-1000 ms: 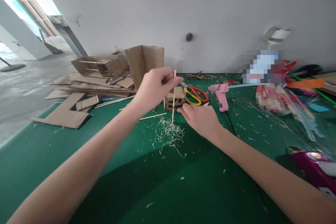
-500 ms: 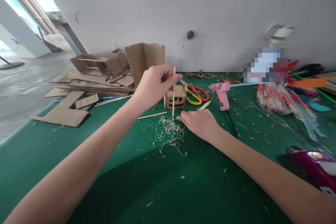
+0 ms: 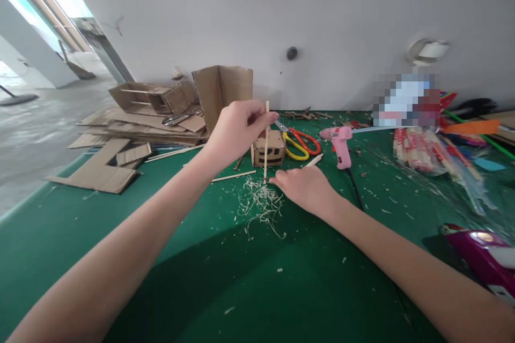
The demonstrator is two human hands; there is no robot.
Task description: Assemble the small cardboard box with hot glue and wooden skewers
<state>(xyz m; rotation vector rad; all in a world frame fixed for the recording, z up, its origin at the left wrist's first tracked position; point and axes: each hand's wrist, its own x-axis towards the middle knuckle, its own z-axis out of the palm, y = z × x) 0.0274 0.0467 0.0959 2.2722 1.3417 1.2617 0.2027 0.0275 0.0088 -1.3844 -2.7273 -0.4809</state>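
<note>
Pinched between the thumb and fingers of my left hand (image 3: 237, 131) is a thin wooden stick (image 3: 266, 144), held upright over the green table. My right hand (image 3: 303, 188) is closed at the stick's lower end. It grips a slim pale-handled cutting tool (image 3: 315, 161), mostly hidden by the fingers; a small dark tip seems to touch the stick. Curly wood shavings (image 3: 263, 201) lie in a heap under the stick's foot. Directly behind the stick stands a small cardboard box (image 3: 276, 150) with cut slots. Scissors (image 3: 300, 144) with red and yellow handles lie beside that box.
A pink glue gun (image 3: 341, 147) with its cord stands to the right. Further right are packaged sticks (image 3: 414, 150) and a magenta device (image 3: 478, 257). Cardboard pieces (image 3: 104, 171) and a folded cardboard panel (image 3: 223, 91) are at the left and back, before a grey wall.
My right hand has shifted very slightly left along the stick's lower end. My left hand and the stick stay almost exactly where they were.
</note>
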